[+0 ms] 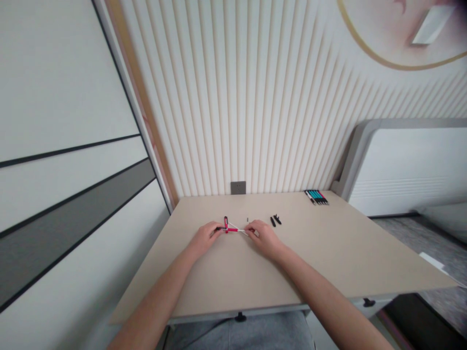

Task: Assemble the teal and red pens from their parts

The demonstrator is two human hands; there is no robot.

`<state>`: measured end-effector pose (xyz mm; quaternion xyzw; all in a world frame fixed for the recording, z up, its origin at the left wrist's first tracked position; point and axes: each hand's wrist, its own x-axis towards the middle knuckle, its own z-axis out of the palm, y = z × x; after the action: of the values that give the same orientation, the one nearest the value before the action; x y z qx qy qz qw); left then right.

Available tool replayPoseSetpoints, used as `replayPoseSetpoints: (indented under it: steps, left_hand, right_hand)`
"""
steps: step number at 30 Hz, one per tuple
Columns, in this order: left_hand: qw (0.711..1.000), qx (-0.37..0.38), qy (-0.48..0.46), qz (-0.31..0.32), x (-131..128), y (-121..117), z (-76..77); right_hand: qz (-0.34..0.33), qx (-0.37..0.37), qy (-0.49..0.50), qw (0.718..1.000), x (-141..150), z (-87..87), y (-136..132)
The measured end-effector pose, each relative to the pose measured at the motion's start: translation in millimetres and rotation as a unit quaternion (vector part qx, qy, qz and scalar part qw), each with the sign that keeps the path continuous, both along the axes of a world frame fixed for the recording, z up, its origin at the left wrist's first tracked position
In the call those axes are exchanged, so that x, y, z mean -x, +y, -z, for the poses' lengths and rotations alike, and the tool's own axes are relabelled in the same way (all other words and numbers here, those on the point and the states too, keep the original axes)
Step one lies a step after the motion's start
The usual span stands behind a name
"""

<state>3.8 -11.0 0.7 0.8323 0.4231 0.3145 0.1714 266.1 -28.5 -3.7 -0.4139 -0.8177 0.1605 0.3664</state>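
My left hand (204,236) and my right hand (263,236) rest on a beige table (328,253), fingers pinched on the two ends of a thin red and white pen part (233,229) stretched between them. A second red and black pen piece (226,223) lies across it, close to my left fingers. Two small black caps (275,220) lie just right of my right hand. A tiny dark bit (247,219) sits behind my right fingers.
A row of several teal and black pens (316,197) lies at the far right of the table. A grey wall socket (238,187) sits at the back edge on a ribbed wall. A white and grey unit (408,165) stands to the right.
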Motion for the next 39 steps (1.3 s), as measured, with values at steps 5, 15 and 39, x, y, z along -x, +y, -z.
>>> replayPoseSetpoints:
  steps: [5, 15, 39]
  left_hand:
    - [1.0, 0.007, 0.001, 0.008, 1.1, -1.0, 0.5]
    - [1.0, 0.01, -0.006, -0.001, -0.6, -2.6, -1.0]
    - [0.999, 0.021, 0.017, 0.04, -1.4, -0.1, 4.2]
  right_hand:
    - [-0.005, 0.004, 0.0, 1.0, -1.1, 0.4, 0.3]
    - [-0.003, 0.006, -0.014, 1.0, 2.3, -0.2, -3.6]
    - [0.002, 0.053, 0.034, 0.998, 5.6, -4.1, -9.0]
